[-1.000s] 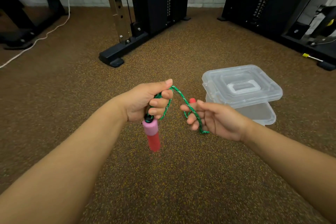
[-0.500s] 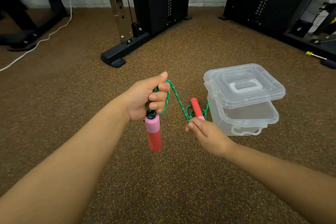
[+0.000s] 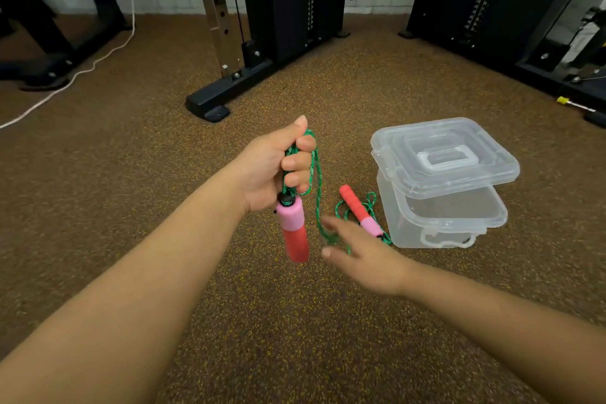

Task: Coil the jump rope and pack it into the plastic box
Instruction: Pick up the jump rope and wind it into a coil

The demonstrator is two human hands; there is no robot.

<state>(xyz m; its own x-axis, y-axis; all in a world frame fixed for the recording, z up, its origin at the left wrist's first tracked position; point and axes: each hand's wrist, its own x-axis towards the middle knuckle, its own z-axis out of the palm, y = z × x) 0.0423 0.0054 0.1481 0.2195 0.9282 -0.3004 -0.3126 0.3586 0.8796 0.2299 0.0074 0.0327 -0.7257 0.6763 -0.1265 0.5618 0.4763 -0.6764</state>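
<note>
My left hand [image 3: 272,170] is shut on several loops of the green jump rope [image 3: 317,193]. One pink and red handle [image 3: 293,229] hangs straight down below that fist. A strand drops from the fist to my right hand [image 3: 364,256], which is blurred, low over the floor, fingers apart. The second handle [image 3: 357,210] lies on the floor with slack rope around it, touching the front left corner of the clear plastic box [image 3: 442,223]. The box's lid [image 3: 442,157] rests askew on top, leaving the front part uncovered.
Brown speckled gym floor all around. A black machine foot [image 3: 210,105] stands behind my left hand. More black machines [image 3: 492,10] line the back right, with a yellow-tipped bar [image 3: 574,105] on the floor. A white cable [image 3: 82,72] runs along the left.
My right hand has let go of the rope loop and second handle and dropped lower, fingers spread. The second handle now lies on the floor by the box. My left hand rose slightly.
</note>
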